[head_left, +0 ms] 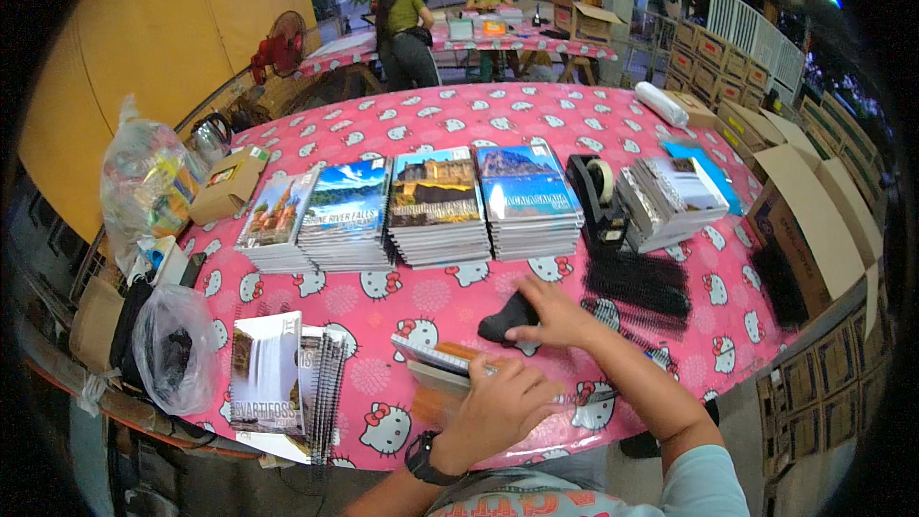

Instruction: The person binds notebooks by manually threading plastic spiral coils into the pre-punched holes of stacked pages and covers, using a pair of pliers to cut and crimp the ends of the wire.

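Four notebook stacks (pixel 436 206) ahead look done, but the notebook (pixel 427 355) near my lap apparently isn't: my left hand (pixel 505 409) curls around it, my right hand (pixel 555 319) loosely pinching a black cloth (pixel 505 320).

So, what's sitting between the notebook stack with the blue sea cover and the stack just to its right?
A black tape dispenser holding a pale roll of tape; the head view shows it.

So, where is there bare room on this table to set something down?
The widest patch of pink patterned tablecloth lies beyond the four glossy spiral notebook stacks. A smaller one separates the grey waterfall notebooks from the brown notebook in the left hand. It's crowded around the black tape dispenser, wedged between stacks near black coils.
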Motion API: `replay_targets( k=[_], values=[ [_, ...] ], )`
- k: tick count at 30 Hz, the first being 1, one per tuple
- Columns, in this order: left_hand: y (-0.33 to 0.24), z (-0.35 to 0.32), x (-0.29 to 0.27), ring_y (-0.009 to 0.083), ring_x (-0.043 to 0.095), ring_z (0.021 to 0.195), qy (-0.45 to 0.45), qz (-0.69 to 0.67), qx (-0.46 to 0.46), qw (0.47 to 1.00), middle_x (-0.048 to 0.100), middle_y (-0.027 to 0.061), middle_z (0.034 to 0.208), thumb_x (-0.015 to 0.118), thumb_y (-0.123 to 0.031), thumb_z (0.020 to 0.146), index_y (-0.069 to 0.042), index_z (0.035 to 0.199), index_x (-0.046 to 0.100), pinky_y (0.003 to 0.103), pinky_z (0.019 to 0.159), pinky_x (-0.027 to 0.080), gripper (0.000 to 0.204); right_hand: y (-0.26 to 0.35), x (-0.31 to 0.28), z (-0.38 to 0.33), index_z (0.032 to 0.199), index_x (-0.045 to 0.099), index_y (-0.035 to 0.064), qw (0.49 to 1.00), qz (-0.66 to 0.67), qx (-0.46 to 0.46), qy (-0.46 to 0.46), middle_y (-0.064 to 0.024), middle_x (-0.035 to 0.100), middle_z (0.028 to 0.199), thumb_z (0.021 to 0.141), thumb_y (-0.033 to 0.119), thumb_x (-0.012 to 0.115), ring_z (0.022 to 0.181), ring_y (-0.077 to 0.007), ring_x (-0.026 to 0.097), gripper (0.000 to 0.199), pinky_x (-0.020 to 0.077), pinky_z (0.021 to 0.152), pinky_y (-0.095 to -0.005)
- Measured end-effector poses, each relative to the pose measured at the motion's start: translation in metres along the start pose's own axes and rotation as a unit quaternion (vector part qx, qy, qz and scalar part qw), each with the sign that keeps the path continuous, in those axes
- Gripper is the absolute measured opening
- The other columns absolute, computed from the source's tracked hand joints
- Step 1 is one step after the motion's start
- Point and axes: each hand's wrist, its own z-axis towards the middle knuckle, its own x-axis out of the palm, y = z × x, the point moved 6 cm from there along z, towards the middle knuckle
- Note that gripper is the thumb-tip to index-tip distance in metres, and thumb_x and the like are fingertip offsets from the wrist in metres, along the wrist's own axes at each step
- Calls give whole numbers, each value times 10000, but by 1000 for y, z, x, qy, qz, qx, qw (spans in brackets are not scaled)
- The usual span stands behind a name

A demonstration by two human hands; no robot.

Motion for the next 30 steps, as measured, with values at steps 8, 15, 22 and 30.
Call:
replay_targets(
  k=[8, 15, 22, 30],
  values=[
    [2, -1, -4, 166, 525, 883, -15, -9, -25, 1000, 541, -9, 867, 622, -317, 789, -170, 928, 612, 498, 891, 248, 202, 14, 13, -6, 1156, 569, 98, 997, 41, 36, 58, -285, 442, 1244, 669, 428, 709, 1124, -426, 452, 605, 390, 939, -456],
    [10, -5, 0, 178, 527, 887, -10, -19, -53, 998, 560, 4, 874, 612, -303, 806, -160, 982, 607, 495, 897, 247, 227, -3, -8, -84, 1158, 545, -31, 728, 676, 105, -28, -223, 425, 1327, 708, 667, 589, 1144, -262, 487, 831, 451, 852, -342],
    [8, -1, -4, 176, 528, 920, -34, -13, -42, 998, 577, -4, 912, 623, -284, 797, -158, 982, 606, 494, 916, 239, 225, 16, -18, -105, 1081, 598, -26, 672, 738, 53, -21, -251, 399, 1336, 704, 758, 490, 1148, -299, 493, 877, 482, 808, -332],
    [29, -11, -22, 168, 534, 900, -50, -3, -106, 993, 594, -19, 918, 711, -299, 706, -131, 1043, 586, 497, 938, 210, 397, 48, -68, -86, 999, 647, -38, 813, 563, -149, 10, -226, 595, 1111, 745, 644, 537, 995, -311, 577, 736, 410, 910, -391]
  ],
)
